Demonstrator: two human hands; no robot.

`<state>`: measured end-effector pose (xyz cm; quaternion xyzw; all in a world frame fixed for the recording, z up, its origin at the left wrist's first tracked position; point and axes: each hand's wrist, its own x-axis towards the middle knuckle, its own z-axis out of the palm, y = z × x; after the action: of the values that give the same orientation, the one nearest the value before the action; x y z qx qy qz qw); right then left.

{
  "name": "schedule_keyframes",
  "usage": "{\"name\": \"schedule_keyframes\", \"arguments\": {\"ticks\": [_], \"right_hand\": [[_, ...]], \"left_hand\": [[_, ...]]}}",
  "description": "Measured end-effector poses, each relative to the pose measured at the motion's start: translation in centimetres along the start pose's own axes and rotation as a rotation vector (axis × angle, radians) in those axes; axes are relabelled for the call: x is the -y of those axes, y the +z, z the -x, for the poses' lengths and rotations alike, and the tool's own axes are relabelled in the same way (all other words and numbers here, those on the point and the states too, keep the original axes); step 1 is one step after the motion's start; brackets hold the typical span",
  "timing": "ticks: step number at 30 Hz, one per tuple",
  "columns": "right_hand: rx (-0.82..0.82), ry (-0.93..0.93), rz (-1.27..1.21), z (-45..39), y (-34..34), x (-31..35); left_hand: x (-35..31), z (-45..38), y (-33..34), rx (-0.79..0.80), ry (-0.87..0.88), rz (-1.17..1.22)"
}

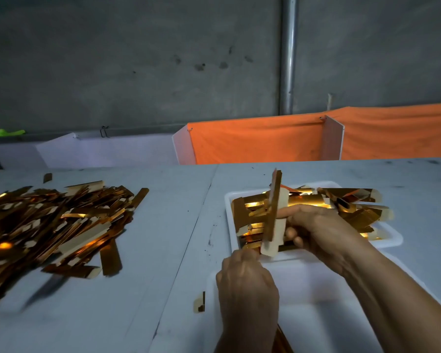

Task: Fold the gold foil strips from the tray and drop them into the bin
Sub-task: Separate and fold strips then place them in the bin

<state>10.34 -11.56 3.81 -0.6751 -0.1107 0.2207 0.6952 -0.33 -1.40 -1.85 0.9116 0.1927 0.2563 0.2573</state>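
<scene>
Over the tray (229,200), both hands' fingers (283,212) pinch a gold strip (273,212) standing nearly upright, long axis vertical

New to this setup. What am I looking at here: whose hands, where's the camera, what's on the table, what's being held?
There is no machine here: a person works with two bare hands. The single picture comes from a wide-angle camera worn on the head, looking forward and down.

On the grey table stands a white tray heaped with gold foil strips. To the left, a much larger loose pile of strips lies straight on the table. Nearer the person is a white bin; its inside looks bare where visible.

Both hands hold one strip, standing nearly upright over the tray's near edge. The left hand pinches its lower end. The right hand grips it higher up, fingers curled round it. It looks like a fold in progress.

Behind the table hang orange cloth and white panels.
</scene>
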Motion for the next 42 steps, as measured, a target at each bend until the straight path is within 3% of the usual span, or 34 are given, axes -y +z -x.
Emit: {"name": "schedule_keyframes", "arguments": {"ticks": [3, 6, 9, 13, 18, 23, 28, 37, 42], "right_hand": [[0.024, 0.008, 0.05, 0.3, -0.9, 0.0], [0.047, 0.001, 0.242, 0.8, -1.1, -0.1], [0.082, -0.023, 0.353, 1.4, -0.4, 0.1], [0.114, -0.088, 0.453, 1.9, 0.2, 0.5], [0.059, -0.149, 0.488, 2.9, -0.6, 0.9], [0.062, -0.172, 0.348, 3.8, -2.8, 0.5], [0.169, -0.043, -0.037, 3.9, -3.4, -1.3], [-0.007, -0.074, 0.006, 3.0, -2.4, -1.8], [0.042, -0.133, -0.04, 3.7, -2.6, -1.3]], "left_hand": [[-0.5, -0.2, -0.3, -0.013, -0.065, 0.188], [-1.2, -0.4, -0.9, 0.047, -0.096, 0.562], [-1.3, -0.2, -0.6, 0.151, -0.018, 0.548], [-1.2, -0.1, -0.2, 0.153, 0.004, 0.444], [-1.7, -0.1, -0.6, 0.254, -0.039, 0.617], [-1.3, -0.2, 0.1, 0.371, 0.045, 0.803], [-1.4, -0.3, 0.1, 0.466, -0.018, 1.032], [-2.1, -0.4, -0.9, 0.515, -0.103, 0.929], [-2.0, -0.4, -1.0, 0.471, -0.156, 0.918]]}}
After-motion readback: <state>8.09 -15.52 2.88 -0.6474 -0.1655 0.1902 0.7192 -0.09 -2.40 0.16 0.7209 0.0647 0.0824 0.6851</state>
